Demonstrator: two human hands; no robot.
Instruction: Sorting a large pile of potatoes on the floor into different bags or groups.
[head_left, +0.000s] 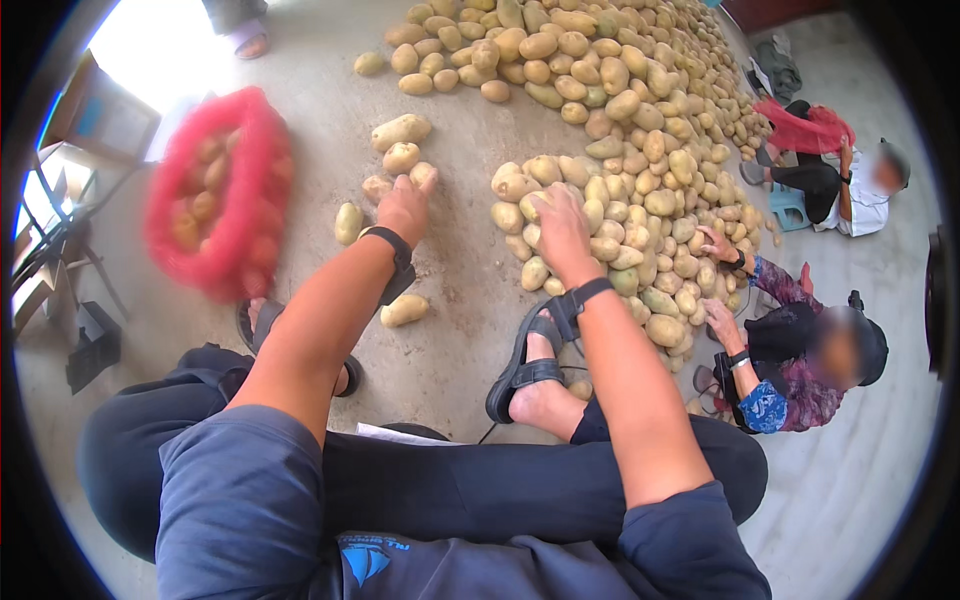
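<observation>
My left hand is over a small group of potatoes on the floor, its fingers and thumb around a potato. Just beyond it lie a long potato and a rounder one. Another potato lies to its left, and one more is nearer my feet. At the near edge of the large potato heap, my right hand reaches down with bent fingers touching a potato. Its palm side is hidden, so its grip does not show.
A red mesh sack holding potatoes stands at left. At right, a co-worker's hands are at the heap. Farther off, another person sits with red mesh by a blue stool. My sandalled foot is beside the heap. Cardboard boxes stand far left.
</observation>
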